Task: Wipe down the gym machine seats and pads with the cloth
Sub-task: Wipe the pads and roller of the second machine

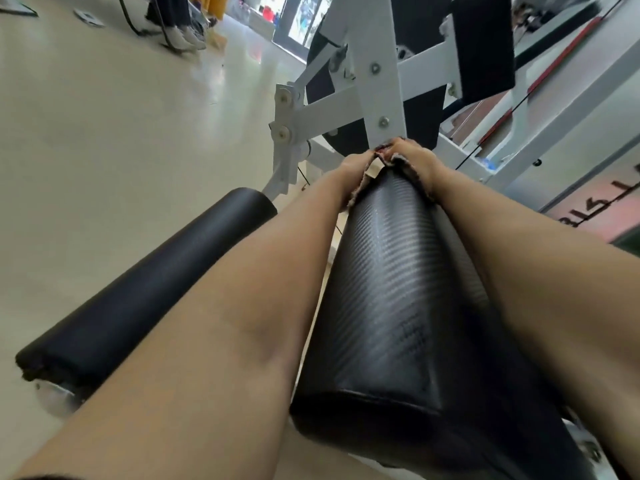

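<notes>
Pale, glossy flooring fills the left side of the head view, with a white-painted gym machine frame rising at the top centre and a glass door behind it. At the right edge a wall panel carries dark lettering, cut off and turned sideways, too partial to read. No brand or label shows on the machine itself.

A long black roller pad with a ribbed, carbon-weave texture runs from the lower centre up toward the frame, its long axis pointing away from the camera and its near end cap facing the viewer. A second, smooth black roller pad lies to its left, angled from the lower left corner up toward the frame's bracket.

Both bare forearms stretch along the ribbed pad, one on each side. At the pad's far end, just below the frame's upright, the left hand and right hand meet, both closed on a frayed grey cloth draped over the pad's far tip. The cloth lies between and under the two hands, its ragged edges trailing down either side of the pad.

Far off at the top left, someone's shoes stand on the floor.
</notes>
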A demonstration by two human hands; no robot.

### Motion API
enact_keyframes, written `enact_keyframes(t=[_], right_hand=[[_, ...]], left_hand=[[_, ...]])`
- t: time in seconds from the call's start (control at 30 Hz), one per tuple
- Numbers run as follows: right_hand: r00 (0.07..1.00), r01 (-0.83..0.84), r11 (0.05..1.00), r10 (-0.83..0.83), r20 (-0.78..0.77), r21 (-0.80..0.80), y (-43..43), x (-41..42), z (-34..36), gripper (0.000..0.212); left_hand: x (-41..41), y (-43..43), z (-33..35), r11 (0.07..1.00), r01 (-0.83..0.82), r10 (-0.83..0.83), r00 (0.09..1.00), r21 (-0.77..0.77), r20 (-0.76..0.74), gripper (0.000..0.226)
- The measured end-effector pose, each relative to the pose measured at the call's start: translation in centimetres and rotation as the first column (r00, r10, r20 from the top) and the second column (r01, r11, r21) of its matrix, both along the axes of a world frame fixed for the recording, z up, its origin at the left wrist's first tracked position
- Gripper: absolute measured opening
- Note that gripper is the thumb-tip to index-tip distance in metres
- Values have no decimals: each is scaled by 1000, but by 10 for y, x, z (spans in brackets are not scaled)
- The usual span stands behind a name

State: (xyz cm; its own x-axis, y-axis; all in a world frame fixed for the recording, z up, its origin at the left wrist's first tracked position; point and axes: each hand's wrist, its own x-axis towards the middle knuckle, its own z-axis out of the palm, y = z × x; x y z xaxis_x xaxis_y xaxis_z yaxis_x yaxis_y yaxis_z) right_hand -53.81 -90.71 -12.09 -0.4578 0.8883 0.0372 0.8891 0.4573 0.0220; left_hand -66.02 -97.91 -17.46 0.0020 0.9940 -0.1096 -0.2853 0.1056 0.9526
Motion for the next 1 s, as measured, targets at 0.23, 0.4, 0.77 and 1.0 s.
enact_keyframes(t=[0.23,0.4,0.77,1.0], right_hand=[[988,56,992,-72,-138,-111,-74,8,5,41],[880,30,967,-147,-452,-255,-188,-3,4,77],[924,-25,973,-64,-376,-229,-250,0,3,91],[990,49,988,-67,-123,-144,-89,-7,3,35]], left_hand=[[-4,-48,-9,991,133,-131,989,-31,63,51],[-16,-161,-5,990,104,-100,994,97,-47,47],[-24,-224,-7,981,156,-156,988,116,-6,48],[-7,-67,3,988,119,-119,993,97,-5,46]])
